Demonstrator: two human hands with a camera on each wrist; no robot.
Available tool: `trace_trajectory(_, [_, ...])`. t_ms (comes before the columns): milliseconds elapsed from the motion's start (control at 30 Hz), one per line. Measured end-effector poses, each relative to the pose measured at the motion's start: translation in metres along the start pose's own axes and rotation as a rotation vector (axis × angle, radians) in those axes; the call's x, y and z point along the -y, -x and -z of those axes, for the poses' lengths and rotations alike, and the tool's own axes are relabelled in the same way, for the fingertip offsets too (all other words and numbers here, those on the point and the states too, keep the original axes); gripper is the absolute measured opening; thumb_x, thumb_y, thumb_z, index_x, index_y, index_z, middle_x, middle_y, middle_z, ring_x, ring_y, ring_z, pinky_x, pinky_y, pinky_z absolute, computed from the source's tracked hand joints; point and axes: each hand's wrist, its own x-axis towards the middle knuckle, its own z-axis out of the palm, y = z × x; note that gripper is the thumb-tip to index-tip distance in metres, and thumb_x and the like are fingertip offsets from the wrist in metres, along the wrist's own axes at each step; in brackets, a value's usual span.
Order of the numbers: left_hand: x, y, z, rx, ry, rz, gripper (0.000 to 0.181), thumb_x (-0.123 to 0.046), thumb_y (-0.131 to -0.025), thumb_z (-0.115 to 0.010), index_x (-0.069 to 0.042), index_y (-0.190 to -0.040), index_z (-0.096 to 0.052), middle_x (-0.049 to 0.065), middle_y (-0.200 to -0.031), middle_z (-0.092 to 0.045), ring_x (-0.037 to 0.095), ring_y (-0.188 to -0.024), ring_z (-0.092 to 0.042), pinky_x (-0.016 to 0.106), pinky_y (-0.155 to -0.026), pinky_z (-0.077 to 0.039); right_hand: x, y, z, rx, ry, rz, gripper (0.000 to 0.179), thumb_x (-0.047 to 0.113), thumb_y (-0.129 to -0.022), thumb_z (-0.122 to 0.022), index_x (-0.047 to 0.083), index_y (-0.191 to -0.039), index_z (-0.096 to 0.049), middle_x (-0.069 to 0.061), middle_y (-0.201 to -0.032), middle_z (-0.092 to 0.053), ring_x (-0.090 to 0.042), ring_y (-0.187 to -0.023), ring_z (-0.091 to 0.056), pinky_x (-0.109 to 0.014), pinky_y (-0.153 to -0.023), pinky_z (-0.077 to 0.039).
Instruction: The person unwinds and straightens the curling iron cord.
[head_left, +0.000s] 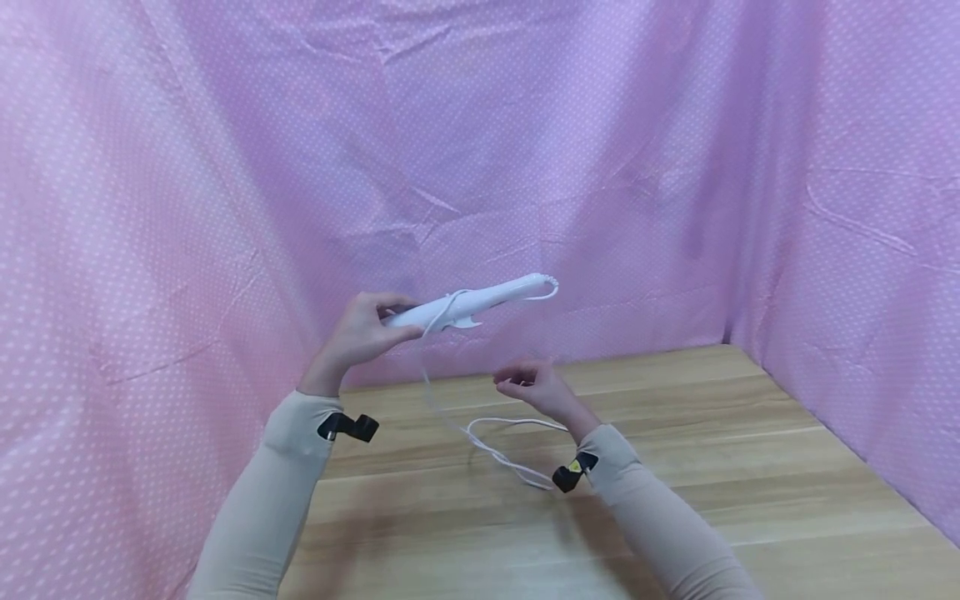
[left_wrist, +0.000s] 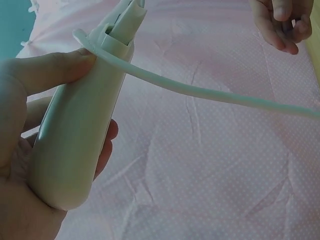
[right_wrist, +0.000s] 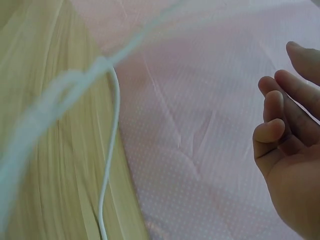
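Note:
My left hand [head_left: 362, 332] grips a white corded hair styling iron [head_left: 491, 297] by one end, raised above the table and tilted, its far end slightly higher. In the left wrist view, the thumb presses the iron's smooth rounded body [left_wrist: 75, 130] while other fingers wrap behind it. A white cord [left_wrist: 200, 93] loops over the iron beside the thumb and hangs away. Lower and to the right, my right hand [head_left: 546, 393] hovers over the table with loosely bent fingers and nothing in them. The right wrist view shows that hand [right_wrist: 295, 155] apart from the cord [right_wrist: 114, 115].
Loops of the cord [head_left: 498, 456] lie low over the wooden table [head_left: 750, 467], left of the right wrist. Pink dotted cloth [head_left: 480, 150] hangs behind the table and along both sides. Each wrist wears a small black camera mount [head_left: 365, 427].

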Motion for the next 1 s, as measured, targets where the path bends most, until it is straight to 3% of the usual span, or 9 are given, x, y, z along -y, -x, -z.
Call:
trace_trajectory(233, [-0.016,-0.013,-0.001,0.051,-0.052,-0.073,0.037,-0.016,-0.076,-0.083,-0.004,-0.11,-0.072,0.012,-0.1,-0.073,0.022,-0.084,-0.068,0.034,-0.076,-0.056,0.013,0.0,-0.009,0.008,-0.021,0.041,0.025,0.006,-0.089,-0.068,-0.009,-0.11,-0.067,-0.021,-0.103,-0.07,-0.014,-0.084,-0.062,-0.022,-0.075,-0.051])
trace_trajectory(533, [-0.025,-0.015,-0.006,0.112,-0.004,-0.072,0.036,-0.016,-0.078,-0.081,-0.004,-0.111,-0.072,0.013,-0.101,-0.072,0.024,-0.088,-0.068,0.036,-0.08,-0.056,0.022,0.002,-0.02,0.038,-0.041,0.066,0.024,0.005,-0.089,-0.067,-0.009,-0.108,-0.067,-0.026,-0.104,-0.069,-0.019,-0.084,-0.063,-0.022,-0.074,-0.051])
trace_trajectory(800, [-0.026,-0.019,-0.013,0.117,0.029,-0.091,0.036,-0.013,-0.08,-0.079,-0.002,-0.113,-0.07,0.015,-0.104,-0.072,0.025,-0.091,-0.068,0.039,-0.085,-0.055,-0.006,-0.018,-0.044,0.01,-0.067,0.07,0.025,0.009,-0.089,-0.07,-0.002,-0.111,-0.068,-0.021,-0.095,-0.07,-0.01,-0.075,-0.061,-0.021,-0.069,-0.05])
trace_trajectory(1000, [-0.024,-0.021,-0.017,0.114,0.037,-0.098,0.033,-0.009,-0.08,-0.079,-0.001,-0.111,-0.071,0.015,-0.104,-0.072,0.027,-0.093,-0.067,0.042,-0.087,-0.054,-0.007,-0.021,-0.056,0.025,-0.073,0.086,0.023,0.018,-0.088,-0.071,0.005,-0.107,-0.072,-0.01,-0.092,-0.071,-0.009,-0.075,-0.061,-0.022,-0.068,-0.05])
